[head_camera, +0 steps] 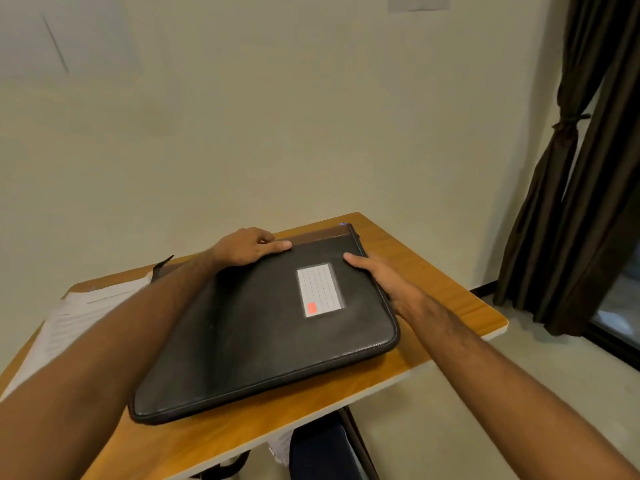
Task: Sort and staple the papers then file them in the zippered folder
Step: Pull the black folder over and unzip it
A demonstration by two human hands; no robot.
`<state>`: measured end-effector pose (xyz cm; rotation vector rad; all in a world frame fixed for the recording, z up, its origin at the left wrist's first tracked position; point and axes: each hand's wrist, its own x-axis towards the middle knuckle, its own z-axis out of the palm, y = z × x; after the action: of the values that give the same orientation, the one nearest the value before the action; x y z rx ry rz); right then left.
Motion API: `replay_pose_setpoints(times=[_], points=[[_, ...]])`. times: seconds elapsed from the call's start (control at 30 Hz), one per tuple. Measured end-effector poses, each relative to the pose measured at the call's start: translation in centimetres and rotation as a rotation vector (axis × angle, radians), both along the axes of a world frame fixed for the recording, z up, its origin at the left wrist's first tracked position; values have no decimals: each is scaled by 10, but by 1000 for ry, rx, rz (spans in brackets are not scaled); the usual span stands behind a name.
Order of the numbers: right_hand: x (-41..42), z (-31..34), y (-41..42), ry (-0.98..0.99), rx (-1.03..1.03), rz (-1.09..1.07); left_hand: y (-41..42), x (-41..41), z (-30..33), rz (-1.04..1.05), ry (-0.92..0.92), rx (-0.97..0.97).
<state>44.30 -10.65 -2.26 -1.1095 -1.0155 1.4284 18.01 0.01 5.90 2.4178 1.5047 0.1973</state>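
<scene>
A black zippered folder point(263, 341) lies flat on the wooden table point(450, 292), with a lined label card point(319, 289) on its cover. The cover looks slightly raised at the far edge, where a brown inner strip shows. My left hand point(247, 247) grips that far edge, index finger stretched along it. At the folder's right edge my right hand point(388, 282) holds on, thumb on top and fingers tucked beside the edge. White printed papers point(86, 317) lie to the left, partly hidden by my left arm. No stapler is in view.
The table stands against a plain wall, its right and near edges close to the folder. A dark curtain point(571, 202) hangs at the right by a window. A dark blue object point(318, 452) sits below the table. A black strap point(162, 265) pokes out behind the papers.
</scene>
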Motion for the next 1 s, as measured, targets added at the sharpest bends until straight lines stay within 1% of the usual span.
replay_pose_setpoints(times=[0.1,0.23,0.3,0.37,0.47,0.57,0.67,0.73,0.77,0.83,0.9,0.93,1.0], points=[[3,-8,0,75,60,-131,12,19,-9,-49,70,53],[-6,-28,2,86,-48,-268,17,57,-30,-212,180,102],[-11,-37,3,107,-88,-297,11,73,-45,-273,188,57],[-8,-44,3,135,-99,-277,7,86,-63,-286,214,25],[10,-48,3,94,-140,-134,5,96,-82,-258,230,67],[36,-45,1,-129,-244,-5,3,98,-95,-250,225,107],[53,-44,2,-360,-293,-11,1,100,-106,-241,290,146],[58,-43,5,-626,-244,-63,-1,106,-110,-219,287,161],[60,-42,6,-766,-188,-110,-3,110,-110,-215,281,164],[66,-45,9,-976,-70,-265,-7,118,-109,-237,271,188],[72,-50,13,-1051,-19,-380,-10,128,-107,-281,237,193],[73,-51,16,-1077,-14,-391,-12,134,-107,-291,214,175],[74,-55,21,-1166,-8,-347,-17,148,-111,-262,201,119]])
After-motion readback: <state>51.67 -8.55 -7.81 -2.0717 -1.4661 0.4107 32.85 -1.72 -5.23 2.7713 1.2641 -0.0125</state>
